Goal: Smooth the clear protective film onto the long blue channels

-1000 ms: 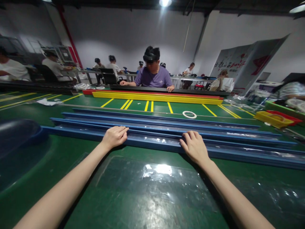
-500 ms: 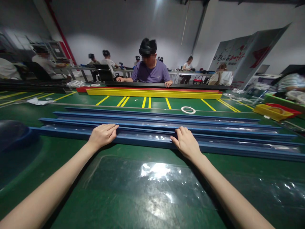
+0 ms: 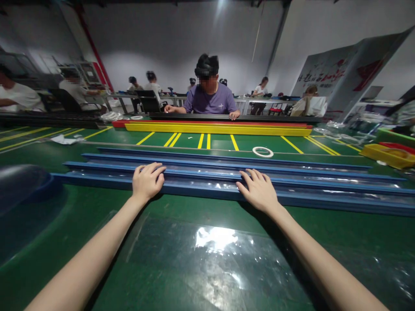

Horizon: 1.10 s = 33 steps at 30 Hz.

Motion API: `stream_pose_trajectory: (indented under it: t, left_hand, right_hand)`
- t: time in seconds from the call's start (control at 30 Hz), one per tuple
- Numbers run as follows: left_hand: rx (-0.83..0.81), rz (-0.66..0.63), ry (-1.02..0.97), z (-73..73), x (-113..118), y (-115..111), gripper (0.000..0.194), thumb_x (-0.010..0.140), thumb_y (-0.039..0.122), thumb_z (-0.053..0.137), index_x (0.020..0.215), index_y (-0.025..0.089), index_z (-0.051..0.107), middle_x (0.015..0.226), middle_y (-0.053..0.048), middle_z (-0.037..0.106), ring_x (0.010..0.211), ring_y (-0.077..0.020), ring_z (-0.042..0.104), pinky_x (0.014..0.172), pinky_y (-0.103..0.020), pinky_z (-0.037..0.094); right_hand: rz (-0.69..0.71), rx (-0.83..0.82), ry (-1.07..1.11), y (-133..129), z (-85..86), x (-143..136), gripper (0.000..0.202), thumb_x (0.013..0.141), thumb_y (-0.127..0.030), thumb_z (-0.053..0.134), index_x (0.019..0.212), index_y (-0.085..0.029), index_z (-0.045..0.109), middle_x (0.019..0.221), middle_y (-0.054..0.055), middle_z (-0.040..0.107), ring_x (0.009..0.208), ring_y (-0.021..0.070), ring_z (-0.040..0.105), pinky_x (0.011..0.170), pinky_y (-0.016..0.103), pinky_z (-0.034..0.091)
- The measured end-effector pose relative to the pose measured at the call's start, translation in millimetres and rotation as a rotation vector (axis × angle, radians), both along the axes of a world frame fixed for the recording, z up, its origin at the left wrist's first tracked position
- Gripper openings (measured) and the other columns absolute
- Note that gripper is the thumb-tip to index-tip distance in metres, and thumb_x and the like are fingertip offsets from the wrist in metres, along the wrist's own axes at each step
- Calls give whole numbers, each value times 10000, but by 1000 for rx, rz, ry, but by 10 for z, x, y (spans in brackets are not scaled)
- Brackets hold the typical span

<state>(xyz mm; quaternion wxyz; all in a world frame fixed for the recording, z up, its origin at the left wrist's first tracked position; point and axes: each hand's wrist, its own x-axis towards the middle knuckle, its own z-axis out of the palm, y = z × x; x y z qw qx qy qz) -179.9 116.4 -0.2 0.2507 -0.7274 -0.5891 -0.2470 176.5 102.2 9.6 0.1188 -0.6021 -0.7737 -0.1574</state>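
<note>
Long blue channel strips [image 3: 207, 192] lie side by side across the green table, with clear film showing in their grooves. My left hand [image 3: 147, 180] rests over the nearest strips, left of the middle, its fingers spread and its fingertips on the rails. To the right, my right hand [image 3: 257, 189] lies over the same strips with its fingers apart, pointing away from me. Neither hand is wrapped round anything. In front of the strips, between my forearms, a sheet of clear plastic [image 3: 181, 246] lies flat and reflects the light.
Beyond the strips lies a roll of white tape [image 3: 263, 152]. Yellow and red strips [image 3: 217, 128] lie farther back, before a co-worker in a purple shirt [image 3: 210, 98]. A yellow bin [image 3: 385, 156] stands at right, and a dark blue rounded object [image 3: 26, 185] at left.
My fingers, bent over the rails before, are now more spread and stretched out on both hands. The whole view has shifted slightly, with things appearing farther right.
</note>
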Motion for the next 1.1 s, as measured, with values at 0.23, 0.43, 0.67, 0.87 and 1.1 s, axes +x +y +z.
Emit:
stream_pose_trajectory:
  t: [0.23, 0.43, 0.67, 0.87, 1.1]
  left_hand:
    - [-25, -2, -25, 0, 8, 59, 343, 805, 314, 348, 960, 242, 646, 998, -41, 674, 1006, -214, 578, 953, -416, 280]
    - [-76, 25, -38, 27, 39, 111, 352, 790, 303, 348, 965, 220, 642, 989, -51, 675, 937, -197, 603, 950, -392, 297]
    - [-80, 21, -39, 30, 1, 242, 360, 798, 282, 335, 962, 192, 642, 970, -55, 677, 926, -196, 601, 933, -381, 317]
    - [-55, 30, -27, -3, -50, 370, 343, 796, 275, 343, 950, 208, 641, 964, -45, 678, 909, -191, 601, 906, -368, 339]
    - [-64, 60, 12, -14, -99, 521, 355, 800, 262, 332, 962, 207, 643, 971, -45, 672, 911, -199, 591, 829, -352, 367]
  right_hand:
    - [32, -98, 5, 81, 46, 39, 485, 871, -464, 255, 1213, -199, 475, 1224, 72, 537, 1104, 229, 462, 917, 384, 299]
    - [32, -80, -66, 209, 23, 74, 505, 872, -470, 247, 1217, -183, 477, 1158, 84, 571, 1018, 244, 502, 879, 374, 322]
    - [22, -55, -102, 295, 43, 8, 506, 877, -461, 231, 1207, -172, 485, 1091, 101, 591, 965, 245, 515, 842, 368, 337]
    - [-2, -53, -120, 377, 40, -43, 508, 875, -464, 230, 1205, -175, 485, 1078, 103, 591, 954, 247, 520, 844, 368, 329]
    - [-21, -48, -130, 472, 50, -118, 496, 877, -446, 222, 1192, -173, 489, 1059, 113, 595, 944, 250, 519, 822, 364, 323]
